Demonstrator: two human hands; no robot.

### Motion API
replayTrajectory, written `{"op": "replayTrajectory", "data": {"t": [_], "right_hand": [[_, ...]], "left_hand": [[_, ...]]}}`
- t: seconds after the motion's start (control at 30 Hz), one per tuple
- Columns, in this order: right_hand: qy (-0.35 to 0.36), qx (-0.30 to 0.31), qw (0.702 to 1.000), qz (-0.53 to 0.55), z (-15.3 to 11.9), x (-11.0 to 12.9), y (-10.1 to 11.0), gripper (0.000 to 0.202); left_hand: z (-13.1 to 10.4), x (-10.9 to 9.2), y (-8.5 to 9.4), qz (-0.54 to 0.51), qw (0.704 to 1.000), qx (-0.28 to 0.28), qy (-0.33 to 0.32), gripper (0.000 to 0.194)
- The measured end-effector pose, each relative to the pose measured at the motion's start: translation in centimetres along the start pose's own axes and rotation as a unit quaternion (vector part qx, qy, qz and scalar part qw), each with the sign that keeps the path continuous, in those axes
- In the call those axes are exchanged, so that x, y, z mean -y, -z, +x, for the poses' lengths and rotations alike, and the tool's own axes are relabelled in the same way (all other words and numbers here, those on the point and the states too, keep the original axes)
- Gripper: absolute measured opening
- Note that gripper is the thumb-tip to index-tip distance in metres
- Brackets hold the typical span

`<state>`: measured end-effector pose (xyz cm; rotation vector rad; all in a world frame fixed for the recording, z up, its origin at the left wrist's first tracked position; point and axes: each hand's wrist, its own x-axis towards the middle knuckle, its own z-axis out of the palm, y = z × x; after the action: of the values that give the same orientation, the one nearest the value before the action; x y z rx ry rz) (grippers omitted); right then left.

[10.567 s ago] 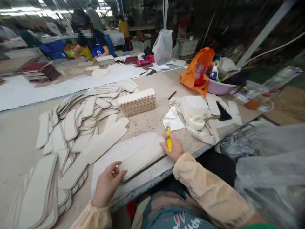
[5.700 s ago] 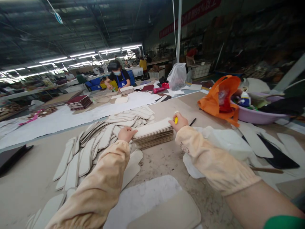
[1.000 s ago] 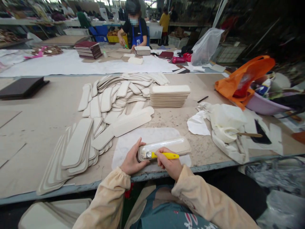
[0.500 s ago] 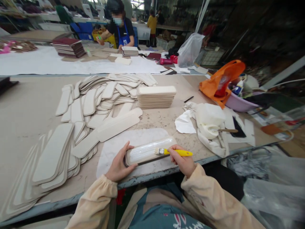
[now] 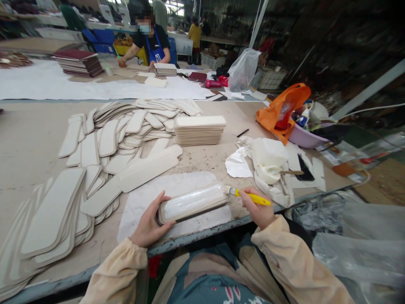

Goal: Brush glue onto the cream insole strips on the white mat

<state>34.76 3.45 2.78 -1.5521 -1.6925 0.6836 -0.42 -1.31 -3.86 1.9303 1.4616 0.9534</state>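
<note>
A pale, round-cornered board panel lies at the table's front edge with a wet, glossy coating on top. My left hand clasps its left end between thumb and fingers. In my right hand is a paintbrush with a yellow handle, its bristles at the panel's right end. Beneath the panel spreads a white sheet. Behind it stands a neat stack of similar panels, and a loose heap of panels covers the left side.
A white tub in cloth with a stick stands on the right. Behind it are an orange bag and a lilac basin. Across the far table, a co-worker handles boards. The table's front edge runs close to my body.
My right hand has drawn the paintbrush rightwards along the panel to its right end. My left hand keeps its grip. The whole view has shifted slightly.
</note>
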Motion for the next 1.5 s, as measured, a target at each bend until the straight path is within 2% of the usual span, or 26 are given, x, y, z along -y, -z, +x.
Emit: {"op": "replayTrajectory", "data": {"t": [0.1,0.17,0.3,0.37,0.47,0.63,0.7,0.83,0.97,1.17,1.33,1.5], "right_hand": [[0.091,-0.017,0.993,-0.074,-0.4,0.8,0.2,0.021],[0.147,-0.006,0.983,-0.109,-0.8,1.0,-0.3,0.017],[0.228,0.038,0.961,-0.151,-1.8,1.0,-2.5,0.016],[0.251,0.074,0.955,-0.139,-2.4,1.5,-3.8,0.017],[0.248,0.106,0.961,-0.06,-3.3,3.1,-5.4,0.016],[0.171,0.109,0.979,0.032,-3.5,5.6,-7.7,0.014],[0.202,0.122,0.971,0.048,-3.3,6.0,-8.9,0.014],[0.307,0.144,0.94,0.039,-3.2,6.0,-11.1,0.018],[0.341,0.162,0.926,0.007,-3.6,5.9,-12.5,0.019],[0.346,0.189,0.918,0.043,-4.3,7.0,-13.1,0.019],[0.311,0.165,0.932,0.083,-4.4,7.8,-12.9,0.016],[0.279,0.13,0.948,0.079,-4.4,6.7,-11.9,0.012]], "left_hand": [[0.0,0.0,0.0,-0.002,1.0,0.002,-0.003,0.087],[0.0,0.0,0.0,-0.005,1.0,0.002,-0.005,0.088],[0.0,0.2,0.0,-0.007,1.0,0.003,-0.006,0.088],[-0.1,0.3,0.0,-0.011,1.0,0.004,-0.005,0.089],[-0.2,0.3,-0.1,-0.026,1.0,0.004,-0.004,0.092],[-0.2,0.1,-0.2,-0.051,0.999,-0.01,-0.008,0.098],[-0.2,0.0,-0.2,-0.061,0.998,-0.015,-0.007,0.098],[-0.2,0.0,-0.3,-0.078,0.997,-0.016,-0.006,0.1],[-0.2,0.0,-0.4,-0.089,0.996,-0.017,-0.009,0.102],[-0.1,-0.2,-0.4,-0.086,0.996,-0.02,-0.004,0.101],[-0.2,0.0,-0.4,-0.078,0.997,-0.016,-0.003,0.1],[-0.2,0.2,-0.4,-0.069,0.998,-0.013,0.001,0.098]]}}
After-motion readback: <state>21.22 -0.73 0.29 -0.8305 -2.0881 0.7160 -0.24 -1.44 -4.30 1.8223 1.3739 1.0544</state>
